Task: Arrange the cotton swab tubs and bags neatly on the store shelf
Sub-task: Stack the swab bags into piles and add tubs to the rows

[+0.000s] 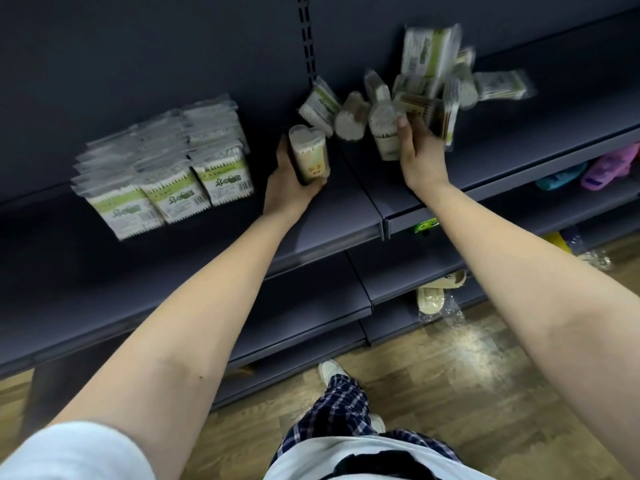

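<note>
Head view looks down on a dark grey shelf [346, 216] with a slotted upright [308, 39] at its back. Lower down on the right, purple and teal slippers [606, 164] lie on a lower shelf. A beige slipper [431, 299] in clear wrap sits near the wooden floor [450, 375].

At the left of the shelf, 3 rows of bags [166, 171] stand packed close. Each bag holds white-tipped cotton swabs behind a green label. Right of centre, a loose pile [433, 74] of tubs and bags lies jumbled and blurred, some tilted and some on their sides.

Between the rows and the pile, the left hand [291, 188] has its fingers curled round a clear tub [310, 155] full of swabs. I cannot tell whether this tub touches the shelf.

The right hand [420, 154] is at the near edge of the pile and grips a second tub [382, 133] of swabs with its thumb pressed on it. Its other fingers are hidden behind a bag in the pile.
</note>
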`<control>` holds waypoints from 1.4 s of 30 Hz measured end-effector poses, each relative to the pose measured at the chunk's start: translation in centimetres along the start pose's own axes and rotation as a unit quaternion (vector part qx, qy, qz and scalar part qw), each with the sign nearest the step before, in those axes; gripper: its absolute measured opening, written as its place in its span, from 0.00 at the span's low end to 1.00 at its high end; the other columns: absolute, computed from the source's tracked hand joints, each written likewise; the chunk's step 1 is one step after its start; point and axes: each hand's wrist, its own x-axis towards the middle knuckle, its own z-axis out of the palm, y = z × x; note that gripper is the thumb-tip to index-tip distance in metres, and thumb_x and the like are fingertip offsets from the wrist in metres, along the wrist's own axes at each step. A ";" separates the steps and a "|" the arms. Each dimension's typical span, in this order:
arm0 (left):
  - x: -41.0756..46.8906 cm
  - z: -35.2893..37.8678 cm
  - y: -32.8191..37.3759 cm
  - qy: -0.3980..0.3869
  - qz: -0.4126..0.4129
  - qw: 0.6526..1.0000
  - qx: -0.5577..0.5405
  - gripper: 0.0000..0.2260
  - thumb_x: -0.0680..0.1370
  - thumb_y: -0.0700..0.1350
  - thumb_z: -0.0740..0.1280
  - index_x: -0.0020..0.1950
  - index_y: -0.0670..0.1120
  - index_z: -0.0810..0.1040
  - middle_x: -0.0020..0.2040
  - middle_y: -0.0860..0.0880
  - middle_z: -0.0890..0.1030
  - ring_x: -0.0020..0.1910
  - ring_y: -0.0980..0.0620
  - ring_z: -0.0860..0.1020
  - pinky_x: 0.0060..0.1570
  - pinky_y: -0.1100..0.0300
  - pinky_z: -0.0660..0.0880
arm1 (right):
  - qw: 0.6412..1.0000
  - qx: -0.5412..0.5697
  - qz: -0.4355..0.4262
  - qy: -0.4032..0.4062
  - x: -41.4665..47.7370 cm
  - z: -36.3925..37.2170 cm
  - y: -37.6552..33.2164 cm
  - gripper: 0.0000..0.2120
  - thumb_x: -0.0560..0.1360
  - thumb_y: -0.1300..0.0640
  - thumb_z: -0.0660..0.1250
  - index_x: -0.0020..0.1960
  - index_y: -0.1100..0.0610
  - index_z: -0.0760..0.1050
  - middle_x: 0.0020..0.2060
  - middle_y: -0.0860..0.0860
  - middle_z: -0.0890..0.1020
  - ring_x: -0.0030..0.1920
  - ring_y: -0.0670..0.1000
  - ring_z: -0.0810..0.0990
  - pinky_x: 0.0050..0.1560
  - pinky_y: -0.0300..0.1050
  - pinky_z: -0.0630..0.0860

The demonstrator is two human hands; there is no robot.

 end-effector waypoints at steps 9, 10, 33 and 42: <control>0.4 -0.2 -0.5 0.083 0.002 0.995 -0.059 0.36 0.74 0.46 0.70 0.77 0.50 0.54 0.69 0.44 0.66 0.67 0.51 0.68 0.60 0.72 0.62 | 0.987 -0.136 0.009 -0.084 0.8 0.3 0.1 0.30 0.71 0.49 0.70 0.67 0.59 0.65 0.60 0.58 0.77 0.62 0.59 0.72 0.59 0.44 0.68; 0.4 -0.3 -0.5 0.100 -0.001 0.991 -0.089 0.37 0.73 0.45 0.71 0.77 0.49 0.54 0.69 0.45 0.69 0.66 0.51 0.70 0.61 0.71 0.65 | 0.989 -0.127 0.013 -0.079 0.8 0.3 0.1 0.29 0.71 0.49 0.70 0.67 0.58 0.65 0.59 0.57 0.77 0.62 0.58 0.73 0.58 0.43 0.69; 1.5 0.2 -0.4 0.041 0.016 0.984 -0.173 0.30 0.71 0.41 0.71 0.71 0.51 0.64 0.64 0.53 0.75 0.61 0.58 0.74 0.64 0.60 0.72 | 0.994 0.071 0.046 0.074 0.5 -0.5 -0.5 0.21 0.73 0.55 0.70 0.60 0.64 0.69 0.48 0.49 0.77 0.46 0.44 0.77 0.41 0.22 0.70; 1.4 0.6 0.4 -0.061 0.004 0.997 -0.045 0.30 0.73 0.46 0.72 0.71 0.47 0.62 0.58 0.55 0.72 0.56 0.60 0.69 0.53 0.68 0.66 | 0.993 -0.083 -0.036 -0.077 0.1 0.0 -0.2 0.22 0.75 0.50 0.67 0.64 0.59 0.68 0.57 0.56 0.78 0.57 0.53 0.76 0.49 0.34 0.66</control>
